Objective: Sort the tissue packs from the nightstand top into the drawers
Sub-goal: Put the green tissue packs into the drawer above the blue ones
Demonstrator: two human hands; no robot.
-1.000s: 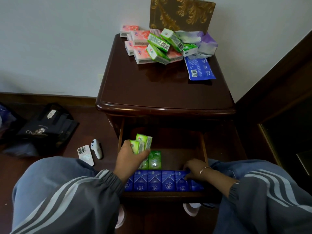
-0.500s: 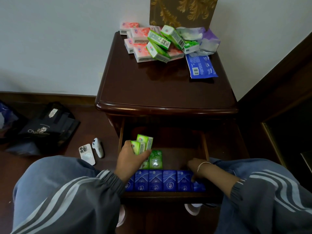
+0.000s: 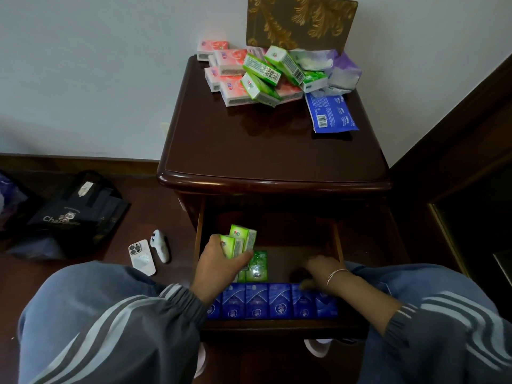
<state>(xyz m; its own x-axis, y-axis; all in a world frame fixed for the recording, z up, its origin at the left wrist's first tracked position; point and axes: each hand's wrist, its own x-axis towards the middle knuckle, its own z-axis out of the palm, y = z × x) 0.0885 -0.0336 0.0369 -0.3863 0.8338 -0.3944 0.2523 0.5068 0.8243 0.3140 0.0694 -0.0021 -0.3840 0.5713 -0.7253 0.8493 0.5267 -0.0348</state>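
L hand (image 3: 219, 261) grips a green pair (image 3: 240, 242) of packs, upright over the drawer's (image 3: 338, 239) left side, just above other green packs (image 3: 258, 268) lying inside. R hand (image 3: 322, 271) is down at the drawer's right end, at the blue row (image 3: 257, 300) lined along its front wall, but its fingers are blurred, so can't tell if it grips anything. The pile (image 3: 249, 76), pink & green w/ a flat blue pack (image 3: 331, 113) beside it, sits on the nightstand (image 3: 263, 151) top, above & behind the drawer.

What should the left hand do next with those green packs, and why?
Probably lower the held packs beside the green pack already in the drawer: the left hand grips them just above it, behind the blue row.
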